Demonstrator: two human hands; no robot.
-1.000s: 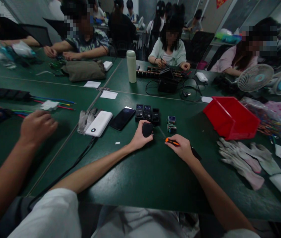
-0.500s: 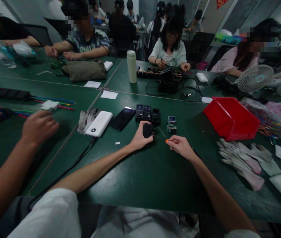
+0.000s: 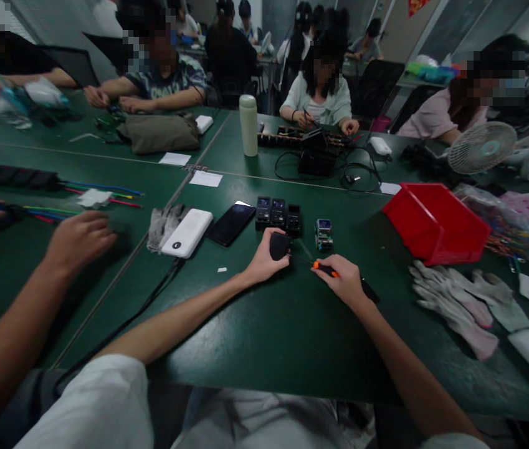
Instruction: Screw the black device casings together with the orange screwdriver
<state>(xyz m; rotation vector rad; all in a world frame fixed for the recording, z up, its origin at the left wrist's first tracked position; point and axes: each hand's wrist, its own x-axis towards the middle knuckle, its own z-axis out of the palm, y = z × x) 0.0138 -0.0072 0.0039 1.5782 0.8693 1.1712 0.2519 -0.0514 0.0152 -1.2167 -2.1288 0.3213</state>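
My left hand (image 3: 266,259) is closed around a small black box-shaped device (image 3: 280,247), tilted above the table. In my right hand (image 3: 344,280) is a screwdriver (image 3: 326,269) with an orange and black handle. Its thin shaft points left at the device's lower right edge; whether the tip touches, I cannot tell. Behind my left hand stand several black modules with small screens (image 3: 278,214) in a row. A bare green circuit board with a small screen (image 3: 324,234) lies beyond my right hand. Under my right wrist a dark flat object (image 3: 369,290) partly shows.
Left of my hands lie a phone (image 3: 232,223) and a white power bank (image 3: 187,233) with a cable. On the right are a red bin (image 3: 437,224) and work gloves (image 3: 460,305). A neighbour's arm (image 3: 70,249) reaches in at left. A bottle (image 3: 248,126) stands farther back.
My right hand's fingers have shifted on the screwdriver, so more of its orange and black handle shows. My left hand and the device stay nearly still. The neighbour's hand at left moves slightly right.
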